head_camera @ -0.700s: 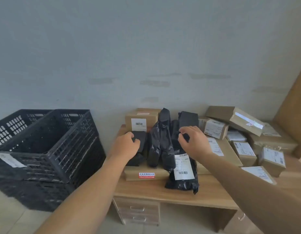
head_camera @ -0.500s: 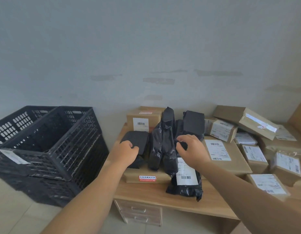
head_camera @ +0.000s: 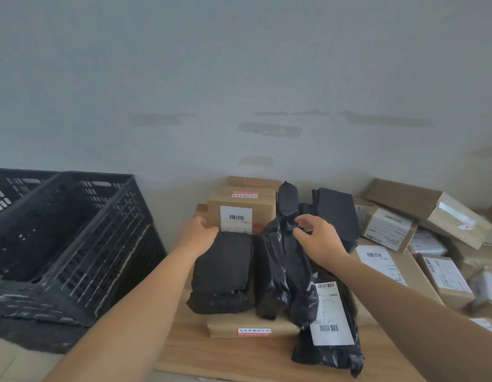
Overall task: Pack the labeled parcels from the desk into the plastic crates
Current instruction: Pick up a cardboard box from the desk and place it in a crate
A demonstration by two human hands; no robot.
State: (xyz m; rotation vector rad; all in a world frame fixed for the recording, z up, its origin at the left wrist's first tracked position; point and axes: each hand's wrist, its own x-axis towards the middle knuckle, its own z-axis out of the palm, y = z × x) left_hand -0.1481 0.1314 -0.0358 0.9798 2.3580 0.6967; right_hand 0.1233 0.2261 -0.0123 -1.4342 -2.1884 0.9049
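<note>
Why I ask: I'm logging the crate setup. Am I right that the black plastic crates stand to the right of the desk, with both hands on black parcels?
Not quite. The head view shows the black plastic crates to the left of the desk, not the right. The left hand and right hand are indeed on black parcels.

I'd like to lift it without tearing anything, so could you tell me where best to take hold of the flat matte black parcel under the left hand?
Probably by its long side edges, from above. The flat black parcel lies face up on a cardboard box; its left edge is free, while a glossy bag crowds its right.
</note>
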